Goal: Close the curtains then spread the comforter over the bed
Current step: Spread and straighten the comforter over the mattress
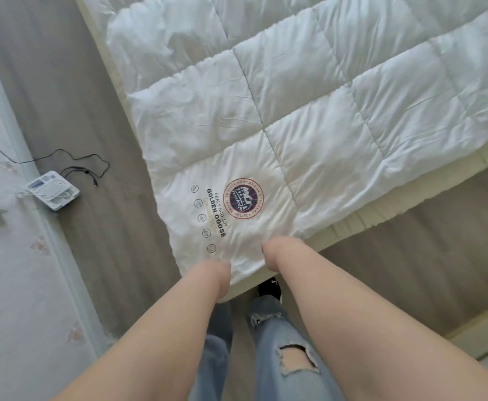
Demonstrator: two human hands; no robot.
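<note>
You are gripping the comforter (266, 111) corner at 6 o'clock, left hand (216, 270) and right hand (274, 250) both clenching its edge. Pulling unevenly risks dragging it off the bed (381, 209) toward 9 o'clock.

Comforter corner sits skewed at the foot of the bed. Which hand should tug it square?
Probably the left hand: it holds the comforter at the overhanging corner tip; the right hand grips further along the foot edge.

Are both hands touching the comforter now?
Touching. The head view shows the left hand and the right hand gripping the comforter at its near corner edge.
</note>
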